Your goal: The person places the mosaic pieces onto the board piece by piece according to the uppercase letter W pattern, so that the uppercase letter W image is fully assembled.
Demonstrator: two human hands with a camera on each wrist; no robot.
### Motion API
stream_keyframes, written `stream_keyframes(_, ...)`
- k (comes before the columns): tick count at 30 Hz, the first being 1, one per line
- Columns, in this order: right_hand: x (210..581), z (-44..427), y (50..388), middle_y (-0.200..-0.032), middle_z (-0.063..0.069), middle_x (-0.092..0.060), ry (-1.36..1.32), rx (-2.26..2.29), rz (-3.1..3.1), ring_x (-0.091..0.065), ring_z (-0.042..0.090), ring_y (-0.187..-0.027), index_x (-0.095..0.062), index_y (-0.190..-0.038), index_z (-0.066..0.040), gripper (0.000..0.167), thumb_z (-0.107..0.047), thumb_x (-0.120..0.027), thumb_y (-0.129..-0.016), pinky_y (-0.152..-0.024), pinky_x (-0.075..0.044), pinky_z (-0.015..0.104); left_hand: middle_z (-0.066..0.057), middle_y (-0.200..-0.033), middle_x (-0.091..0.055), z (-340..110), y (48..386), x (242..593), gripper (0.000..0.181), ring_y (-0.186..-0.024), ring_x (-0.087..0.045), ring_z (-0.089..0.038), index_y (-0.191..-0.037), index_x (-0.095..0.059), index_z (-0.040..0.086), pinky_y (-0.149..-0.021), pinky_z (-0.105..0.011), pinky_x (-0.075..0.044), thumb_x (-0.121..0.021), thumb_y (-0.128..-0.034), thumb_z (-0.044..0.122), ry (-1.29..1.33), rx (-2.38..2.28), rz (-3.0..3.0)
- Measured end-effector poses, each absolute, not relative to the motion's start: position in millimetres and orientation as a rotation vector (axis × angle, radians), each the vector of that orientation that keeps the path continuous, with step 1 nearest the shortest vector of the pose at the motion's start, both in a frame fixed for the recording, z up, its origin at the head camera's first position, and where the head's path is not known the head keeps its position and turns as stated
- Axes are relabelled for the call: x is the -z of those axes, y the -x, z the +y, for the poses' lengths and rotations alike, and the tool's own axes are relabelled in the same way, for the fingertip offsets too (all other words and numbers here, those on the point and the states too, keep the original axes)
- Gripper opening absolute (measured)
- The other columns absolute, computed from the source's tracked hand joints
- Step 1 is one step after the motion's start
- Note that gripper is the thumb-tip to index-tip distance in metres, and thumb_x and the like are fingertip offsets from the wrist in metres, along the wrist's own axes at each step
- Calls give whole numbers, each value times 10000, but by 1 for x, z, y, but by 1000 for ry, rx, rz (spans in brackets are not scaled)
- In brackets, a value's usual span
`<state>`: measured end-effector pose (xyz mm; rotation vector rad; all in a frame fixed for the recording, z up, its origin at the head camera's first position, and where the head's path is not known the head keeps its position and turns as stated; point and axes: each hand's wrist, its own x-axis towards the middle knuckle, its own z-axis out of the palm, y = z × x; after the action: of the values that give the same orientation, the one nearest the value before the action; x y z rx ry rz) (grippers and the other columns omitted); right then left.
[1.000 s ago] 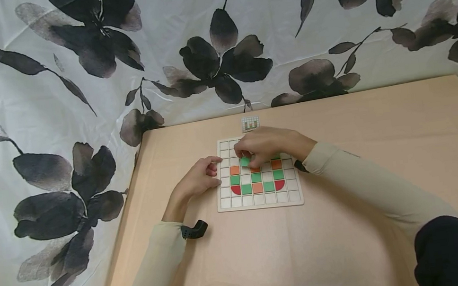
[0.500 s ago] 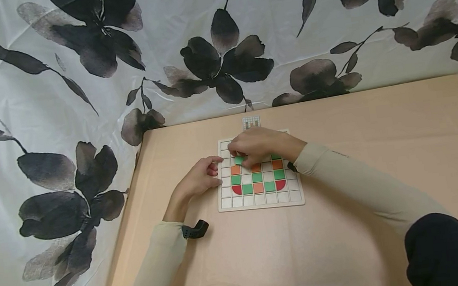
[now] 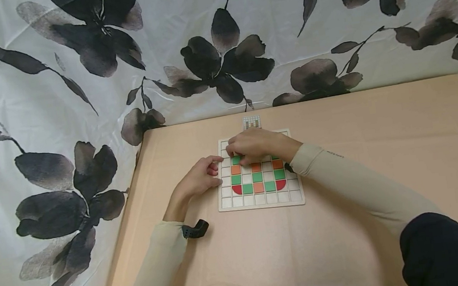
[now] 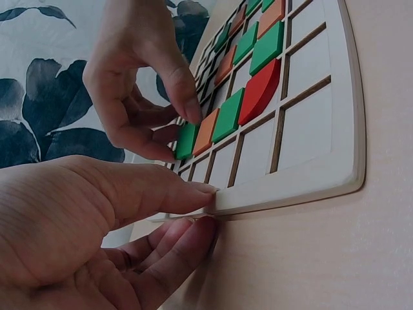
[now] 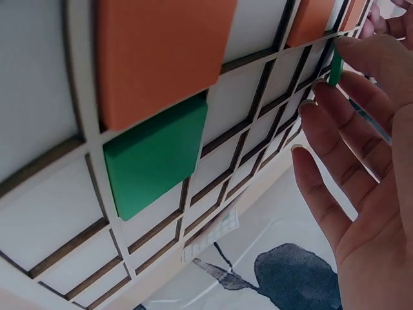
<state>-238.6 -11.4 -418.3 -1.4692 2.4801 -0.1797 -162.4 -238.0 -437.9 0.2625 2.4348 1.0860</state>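
A white grid board [image 3: 260, 203] lies on the table, with orange, green and red tiles set in several of its cells. At the board's left edge is my left hand [image 3: 199, 179], its thumb on the frame and its fingers curled against the side in the left wrist view. My right hand [image 3: 255, 144] reaches over the upper part of the board. Its thumb and forefinger pinch a green tile [image 5: 336, 68] at a cell just beyond an orange tile [image 4: 206, 131]. Another green tile [image 5: 157, 157] sits across the board, nearer the right wrist camera.
A small card [image 3: 251, 121] with a printed grid lies behind the board. The wooden table [image 3: 351, 233] extends to the front and right. Its far edge meets a floral cloth [image 3: 148, 43]. A black band [image 3: 195, 229] is on the left wrist.
My right hand has moved slightly left with the green tile, which now lies in line with the left column of tiles. My left hand has stayed at the board's edge.
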Motion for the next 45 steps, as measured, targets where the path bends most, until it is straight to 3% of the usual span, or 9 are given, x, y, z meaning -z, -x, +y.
stream_keyframes(16,420,-12,235,-1045,-7,-636,1482,169,2508,-628,160,-819,-720,-1140,-167,209,-271,-696,-961,-761,-544,372,-116,-1094,-486,-239,162,438,604,-1018,-481,-247,-1431,-510,50,-807,-314,-425,-723,-876,-60,-275,-1083,2425)
stream_keyframes(31,418,-10,232,-1053,-2,-645,1486,158,2529,-641,169,-815,-722,-1126,-158,219,-307,-673,-974,-779,-552,379,-114,-1081,-476,-240,163,437,612,-1001,-475,-239,-1432,-504,39,-808,-324,-414,-721,-871,-74,-289,-1083,2421)
stream_keyframes(37,412,5,231,-1047,-8,-649,1412,172,2556,-614,158,-871,-724,-1115,-172,197,-301,-657,-981,-808,-538,361,-114,-1087,-473,-240,163,437,622,-999,-475,-234,-1433,-502,29,-807,-311,-419,-720,-862,-89,-286,-1103,2411)
stream_keyframes(45,402,42,226,-950,-8,-620,1356,191,2615,-562,152,-813,-718,-1092,-165,223,-353,-655,-990,-732,-505,353,-115,-1099,-470,-241,160,438,628,-1014,-479,-234,-1440,-503,35,-814,-315,-423,-724,-863,-79,-284,-1092,2428)
